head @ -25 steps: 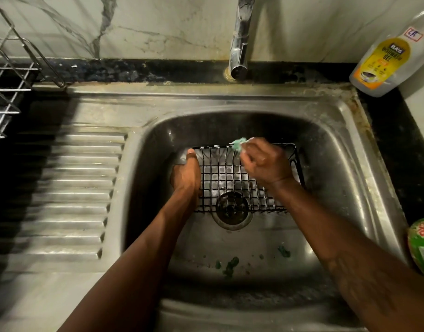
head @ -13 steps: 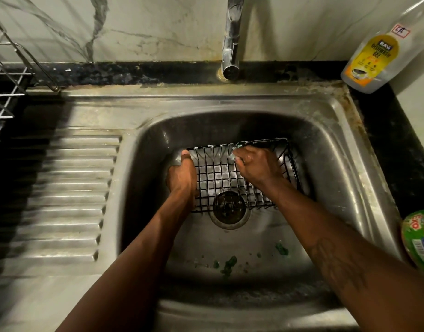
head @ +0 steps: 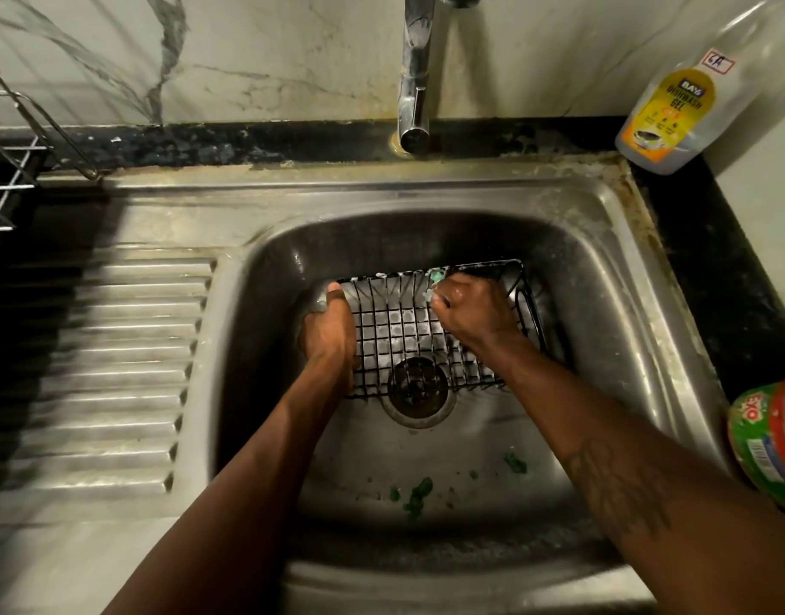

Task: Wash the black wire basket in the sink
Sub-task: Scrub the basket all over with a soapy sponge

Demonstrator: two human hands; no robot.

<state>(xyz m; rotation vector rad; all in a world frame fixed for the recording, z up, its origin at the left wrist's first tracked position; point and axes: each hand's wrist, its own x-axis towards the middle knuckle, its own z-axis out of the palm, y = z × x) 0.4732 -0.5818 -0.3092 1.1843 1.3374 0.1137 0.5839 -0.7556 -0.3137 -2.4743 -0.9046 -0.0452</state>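
**Black wire basket scrubbed over the drain**

Most of the green scrubber (head: 435, 277) is hidden inside the right hand (head: 472, 310); only a scrap pokes out at the basket's (head: 408, 330) far rim. The left hand's (head: 330, 335) fingers are out of sight round the basket's left end, with the thumb lying along that edge, so it grips the wire. The right fist curls tightly on the scrubber. The basket lies in the sink (head: 603, 268), long axis left to right, open side seemingly up, its near edge across the drain (head: 417, 392).
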